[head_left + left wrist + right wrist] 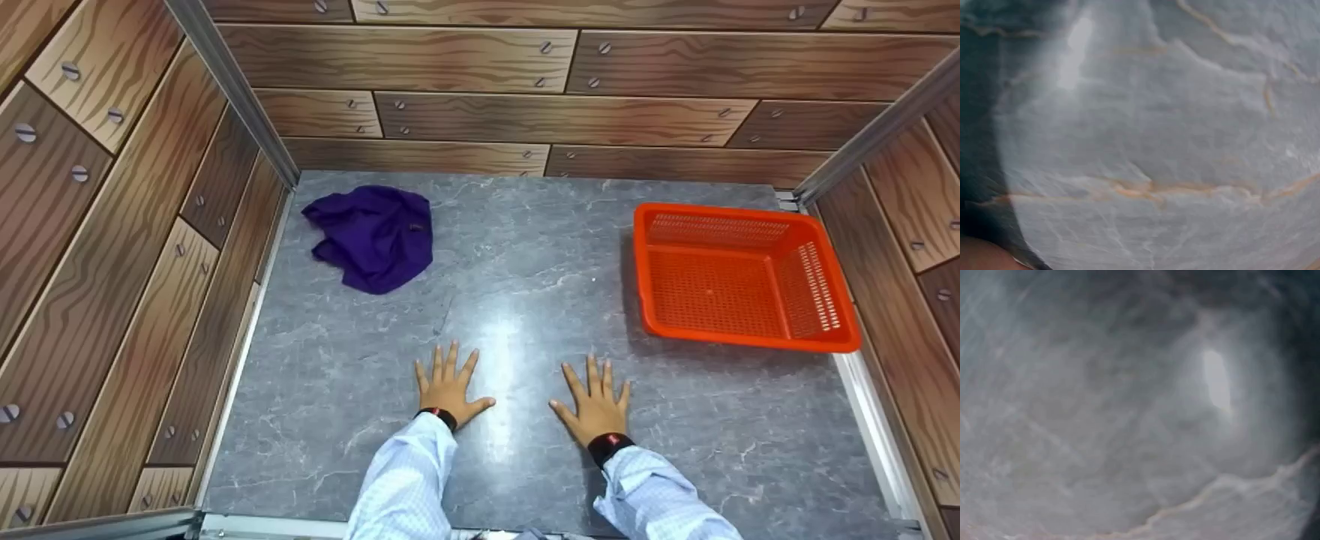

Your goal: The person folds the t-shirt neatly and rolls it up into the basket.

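My left hand (448, 394) rests on the grey marbled tabletop (517, 247) with its fingers spread, palm down. To its right, my right hand (598, 405) lies the same way, thumb pointing toward the left one. Neither holds anything. A crumpled purple cloth (379, 240) with a small dark label lies beyond the left hand, toward the back left. At the right stands an orange plastic basket (712, 289) with perforated walls, and nothing shows inside it. The left wrist view has a bit of skin (985, 256) at its lower left corner; the right wrist view holds only blurred tabletop.
Wood-plank-patterned walls (465, 64) enclose the table at the back, left (142, 300) and right. Metal strips run along the corners and side edges. The basket stands close to the right wall. A bright light reflection lies between the hands.
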Tool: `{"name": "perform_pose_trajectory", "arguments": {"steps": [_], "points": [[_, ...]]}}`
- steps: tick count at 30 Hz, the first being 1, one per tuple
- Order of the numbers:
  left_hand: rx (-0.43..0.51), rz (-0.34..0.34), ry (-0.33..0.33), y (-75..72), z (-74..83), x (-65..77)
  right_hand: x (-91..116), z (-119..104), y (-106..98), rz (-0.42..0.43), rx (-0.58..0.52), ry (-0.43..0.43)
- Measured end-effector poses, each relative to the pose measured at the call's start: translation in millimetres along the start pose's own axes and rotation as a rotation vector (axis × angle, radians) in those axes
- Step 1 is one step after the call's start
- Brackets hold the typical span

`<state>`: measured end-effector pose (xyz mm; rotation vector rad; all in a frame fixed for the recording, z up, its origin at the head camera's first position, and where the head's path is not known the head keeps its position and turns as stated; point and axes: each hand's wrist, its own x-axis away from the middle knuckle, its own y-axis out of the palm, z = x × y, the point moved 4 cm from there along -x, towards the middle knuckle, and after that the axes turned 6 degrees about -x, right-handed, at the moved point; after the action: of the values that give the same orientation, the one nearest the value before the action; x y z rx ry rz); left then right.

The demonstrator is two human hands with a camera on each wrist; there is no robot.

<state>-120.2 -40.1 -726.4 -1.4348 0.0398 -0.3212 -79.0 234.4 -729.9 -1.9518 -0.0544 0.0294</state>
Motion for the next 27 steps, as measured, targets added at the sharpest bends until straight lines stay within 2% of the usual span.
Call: {"name": "perform_pose_trajectory", "arguments": {"steps": [5, 10, 15, 19, 27], "points": [[0.009, 0.025, -0.01, -1.9, -18.3, -6.3, 3, 3, 1, 0.021, 0.014, 0.005], [0.066, 0.043, -0.113, -7.4, -43.6, -13.0, 3, 3, 0, 0.049, 0.002, -0.014], [0.106, 0.039, -0.185, -22.6, -62.1, -21.4, 0, 2, -2, 0.054, 0.008, -0.009], [0.099, 0.031, -0.202, -37.3, -74.9, -32.6, -1, 2, -2, 0.051, 0.016, -0.004], [0.078, 0.061, -0.238, -68.1, -99.2, -56.1, 0, 5, 2, 0.091, 0.003, -0.006]]}}
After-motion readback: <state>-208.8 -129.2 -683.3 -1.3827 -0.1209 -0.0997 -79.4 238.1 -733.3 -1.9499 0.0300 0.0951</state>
